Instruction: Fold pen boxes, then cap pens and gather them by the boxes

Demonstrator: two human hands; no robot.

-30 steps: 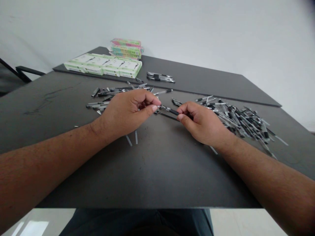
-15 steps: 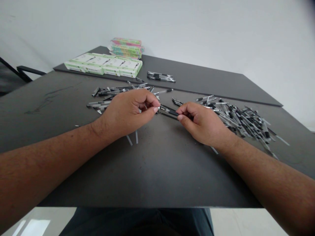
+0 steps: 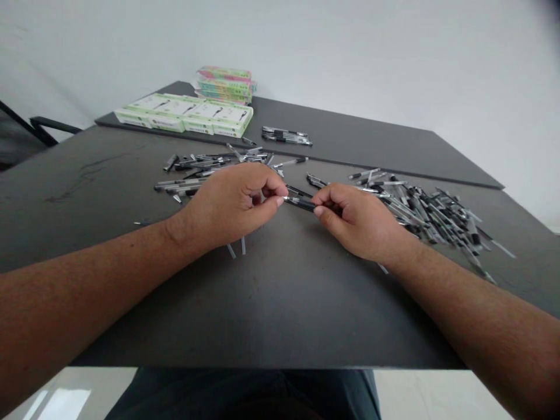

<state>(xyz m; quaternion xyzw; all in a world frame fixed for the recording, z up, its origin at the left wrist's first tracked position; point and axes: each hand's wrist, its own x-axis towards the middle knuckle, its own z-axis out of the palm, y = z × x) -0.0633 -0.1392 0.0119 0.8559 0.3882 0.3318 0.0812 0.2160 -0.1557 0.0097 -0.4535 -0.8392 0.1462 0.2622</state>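
Observation:
A pen (image 3: 300,203) with a black grip spans the gap between my two hands above the dark table. My left hand (image 3: 245,201) pinches its tip end between thumb and forefinger. At the other end, the closed fingers of my right hand (image 3: 354,219) hold the black part of the pen. Just behind it, another dark pen (image 3: 299,191) is partly hidden. A loose pile of pens and parts (image 3: 205,163) lies behind my left hand. To the right of my right hand spreads a larger pile of pens (image 3: 437,216).
On the raised board (image 3: 367,137) at the back are white-green boxes (image 3: 192,114), a stack of colourful packs (image 3: 225,84) and a small row of pens (image 3: 286,136). Thin clear pieces (image 3: 243,245) lie near my left wrist. A chair (image 3: 52,124) stands at far left.
The pen between my hands has moved slightly down and toward me. My left fingertips have shifted a little right and down, and the pen behind now shows above the held one.

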